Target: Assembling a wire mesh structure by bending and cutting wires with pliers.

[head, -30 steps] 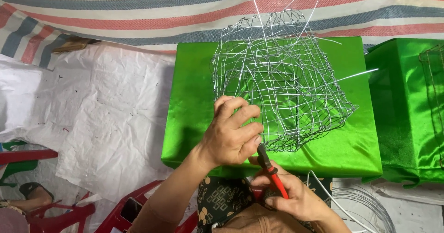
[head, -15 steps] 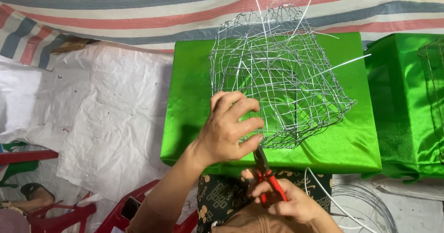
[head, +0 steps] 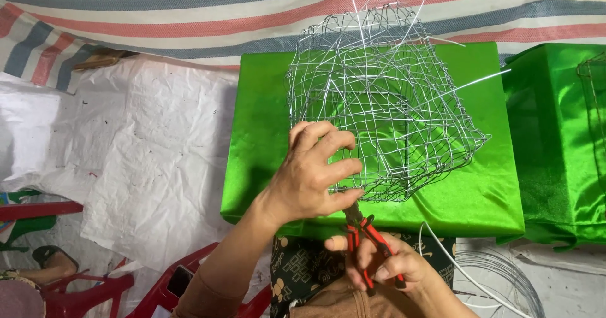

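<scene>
A woven wire cage (head: 385,103) of thin silver wire rests on a bright green satin-covered box (head: 265,141). Loose wire ends stick up and out to the right from its top. My left hand (head: 312,176) grips the cage's near lower edge, fingers curled over the mesh. Just below it, my right hand (head: 385,267) holds red-handled pliers (head: 366,236), whose jaws point up at the cage's bottom rim beside my left thumb.
A second green satin box (head: 555,135) stands at the right with another wire frame on it. White sheets (head: 145,154) cover the floor at left, a striped tarp (head: 189,15) lies behind. Red plastic chairs (head: 82,293) sit lower left; a wire coil (head: 505,286) lies lower right.
The view has shifted slightly and the cage has turned a little under my left hand. My right hand has moved the pliers up to the cage's lower rim.
</scene>
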